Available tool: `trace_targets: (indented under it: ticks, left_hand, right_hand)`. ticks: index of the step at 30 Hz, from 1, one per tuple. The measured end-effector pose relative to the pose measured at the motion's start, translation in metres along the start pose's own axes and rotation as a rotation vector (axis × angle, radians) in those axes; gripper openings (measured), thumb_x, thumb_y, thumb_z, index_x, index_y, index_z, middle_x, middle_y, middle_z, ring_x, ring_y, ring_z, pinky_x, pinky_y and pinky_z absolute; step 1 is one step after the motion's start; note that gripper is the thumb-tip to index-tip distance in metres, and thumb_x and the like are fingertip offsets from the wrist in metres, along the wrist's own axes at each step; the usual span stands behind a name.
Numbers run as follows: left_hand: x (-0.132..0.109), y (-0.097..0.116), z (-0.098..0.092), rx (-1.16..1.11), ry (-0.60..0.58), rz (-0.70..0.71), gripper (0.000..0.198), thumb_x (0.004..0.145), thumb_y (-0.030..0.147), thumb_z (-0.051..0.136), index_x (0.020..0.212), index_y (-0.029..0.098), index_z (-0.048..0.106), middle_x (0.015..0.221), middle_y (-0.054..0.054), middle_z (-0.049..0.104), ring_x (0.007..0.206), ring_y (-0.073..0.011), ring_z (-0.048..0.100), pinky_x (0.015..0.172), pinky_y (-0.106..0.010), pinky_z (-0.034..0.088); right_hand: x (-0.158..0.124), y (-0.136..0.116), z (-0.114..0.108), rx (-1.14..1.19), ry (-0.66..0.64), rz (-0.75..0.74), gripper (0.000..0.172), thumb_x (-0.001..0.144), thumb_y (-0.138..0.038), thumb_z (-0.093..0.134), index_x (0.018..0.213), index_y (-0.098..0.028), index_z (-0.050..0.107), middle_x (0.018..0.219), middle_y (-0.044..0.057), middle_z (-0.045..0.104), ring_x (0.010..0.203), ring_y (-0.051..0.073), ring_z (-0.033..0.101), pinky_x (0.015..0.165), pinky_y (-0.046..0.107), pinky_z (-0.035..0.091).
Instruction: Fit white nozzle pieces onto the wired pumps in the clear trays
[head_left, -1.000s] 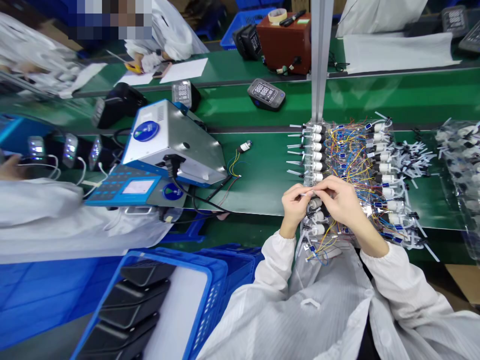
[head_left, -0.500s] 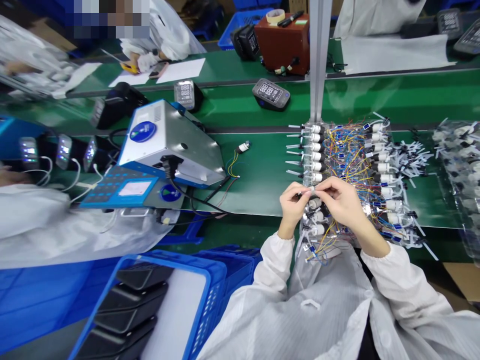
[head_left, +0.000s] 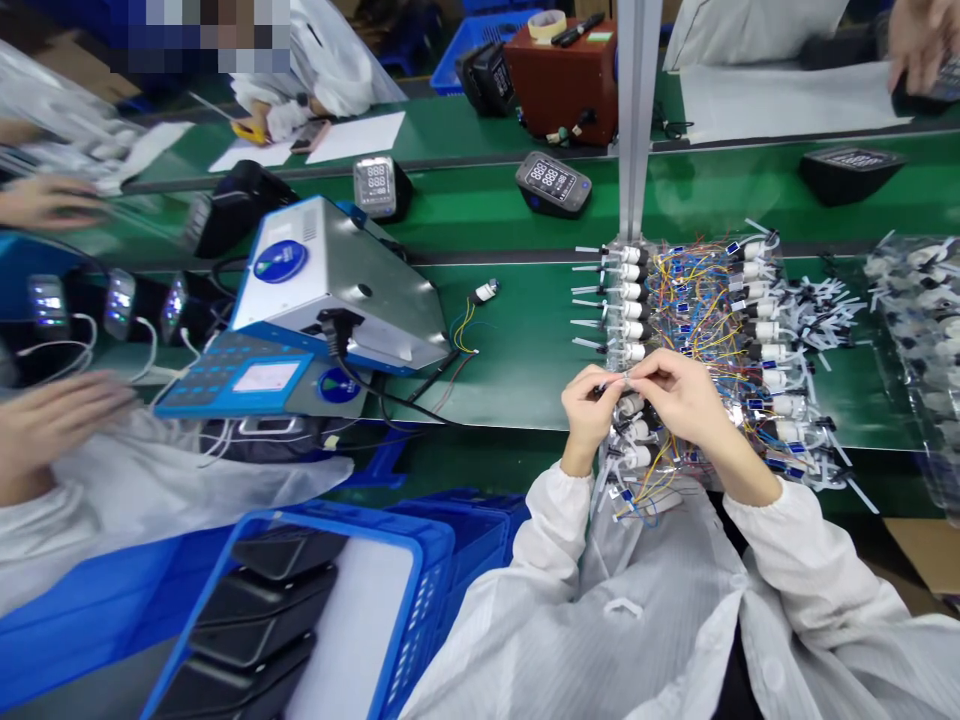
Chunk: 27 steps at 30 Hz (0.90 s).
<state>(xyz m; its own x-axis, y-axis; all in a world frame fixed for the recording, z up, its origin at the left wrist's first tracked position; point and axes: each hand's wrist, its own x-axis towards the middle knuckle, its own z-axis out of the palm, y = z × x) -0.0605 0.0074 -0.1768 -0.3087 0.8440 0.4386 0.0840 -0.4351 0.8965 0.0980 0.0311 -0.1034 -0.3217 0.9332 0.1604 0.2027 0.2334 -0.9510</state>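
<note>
Head view: left hand (head_left: 589, 420) and right hand (head_left: 686, 400) together, fingertips (head_left: 646, 368) pinching a small pale part (head_left: 619, 382), its kind unclear, just above white fittings and coloured wires (head_left: 712, 320) on the near green belt (head_left: 525, 380).

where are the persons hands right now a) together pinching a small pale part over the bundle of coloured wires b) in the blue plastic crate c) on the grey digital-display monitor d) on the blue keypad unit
a: the left hand and right hand meet at the fingertips on a small pale part, just above the bundle of coloured wires.
</note>
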Motion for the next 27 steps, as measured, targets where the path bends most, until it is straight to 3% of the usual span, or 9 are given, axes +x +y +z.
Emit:
trace_targets:
  ticks: [7,11,14,16,17,19,21,24,27]
  left_hand:
    - [0.007,-0.002,-0.005,0.061,-0.061,-0.004,0.015,0.087,0.033,0.080,0.083,0.019,0.081,0.077,-0.004,0.073,0.072,-0.0146,0.067,0.070,-0.029,0.052]
    - [0.015,0.002,-0.012,0.021,-0.178,0.016,0.013,0.086,0.033,0.082,0.085,0.020,0.083,0.076,-0.004,0.073,0.070,-0.0142,0.065,0.069,-0.028,0.051]
    - [0.015,0.001,-0.017,-0.008,-0.235,0.033,0.021,0.085,0.040,0.082,0.092,0.021,0.083,0.083,-0.007,0.075,0.078,-0.0176,0.068,0.075,-0.032,0.054]
    - [0.014,-0.004,-0.019,-0.037,-0.142,0.021,0.031,0.086,0.050,0.079,0.093,0.020,0.082,0.092,-0.009,0.074,0.088,-0.0205,0.069,0.080,-0.035,0.055]
    - [0.014,-0.007,-0.019,-0.048,-0.034,-0.008,0.035,0.088,0.053,0.076,0.092,0.019,0.080,0.095,-0.010,0.073,0.092,-0.0205,0.069,0.081,-0.034,0.055]
    - [0.016,-0.015,-0.019,-0.069,0.222,-0.129,0.036,0.090,0.053,0.072,0.096,0.018,0.077,0.099,-0.008,0.071,0.090,-0.0164,0.067,0.076,-0.028,0.052]
    - [0.021,-0.023,-0.016,-0.108,0.329,-0.292,0.037,0.089,0.048,0.076,0.110,0.018,0.073,0.103,-0.007,0.070,0.083,-0.0112,0.065,0.068,-0.021,0.047]
    - [0.033,-0.026,-0.010,-0.125,0.108,-0.435,0.043,0.085,0.045,0.080,0.117,0.016,0.073,0.105,-0.009,0.074,0.078,-0.0101,0.065,0.064,-0.020,0.045]
    - [0.046,-0.013,-0.006,0.009,-0.074,-0.298,0.032,0.088,0.045,0.078,0.093,0.014,0.079,0.093,-0.009,0.076,0.083,-0.0145,0.068,0.078,-0.026,0.052]
  right_hand:
    - [0.003,-0.005,0.000,-0.121,0.011,-0.017,0.007,0.089,-0.022,0.070,0.085,-0.020,0.076,0.087,0.005,0.074,0.081,0.019,0.067,0.076,0.033,0.053]
    - [0.000,-0.003,0.000,0.207,-0.009,0.140,0.014,0.084,-0.032,0.078,0.087,-0.020,0.073,0.085,0.004,0.075,0.072,0.017,0.068,0.071,0.033,0.057]
    - [-0.005,-0.004,-0.004,0.332,0.035,0.180,0.024,0.080,-0.038,0.083,0.091,-0.020,0.073,0.090,0.005,0.076,0.078,0.018,0.071,0.074,0.034,0.061]
    - [-0.008,-0.005,-0.009,0.290,0.071,0.151,0.023,0.082,-0.038,0.082,0.094,-0.020,0.073,0.096,0.006,0.077,0.085,0.020,0.073,0.080,0.036,0.062]
    - [-0.010,-0.005,-0.012,0.236,0.088,0.134,0.021,0.084,-0.037,0.080,0.096,-0.021,0.074,0.099,0.007,0.077,0.088,0.020,0.073,0.082,0.037,0.062]
    - [-0.011,-0.003,-0.017,0.060,0.115,0.094,0.015,0.089,-0.032,0.075,0.100,-0.022,0.075,0.105,0.007,0.078,0.091,0.021,0.073,0.085,0.039,0.061]
    - [-0.012,0.000,-0.019,-0.169,0.092,0.020,0.014,0.092,-0.026,0.071,0.104,-0.023,0.077,0.108,0.007,0.077,0.096,0.024,0.072,0.089,0.044,0.059]
    - [-0.015,0.002,-0.020,-0.430,-0.026,-0.133,0.019,0.093,-0.015,0.066,0.104,-0.024,0.078,0.117,0.009,0.077,0.112,0.028,0.067,0.101,0.051,0.054]
    - [-0.020,-0.002,-0.027,-0.495,-0.032,-0.222,0.018,0.096,-0.017,0.063,0.105,-0.022,0.078,0.124,0.010,0.075,0.118,0.029,0.066,0.107,0.053,0.051]
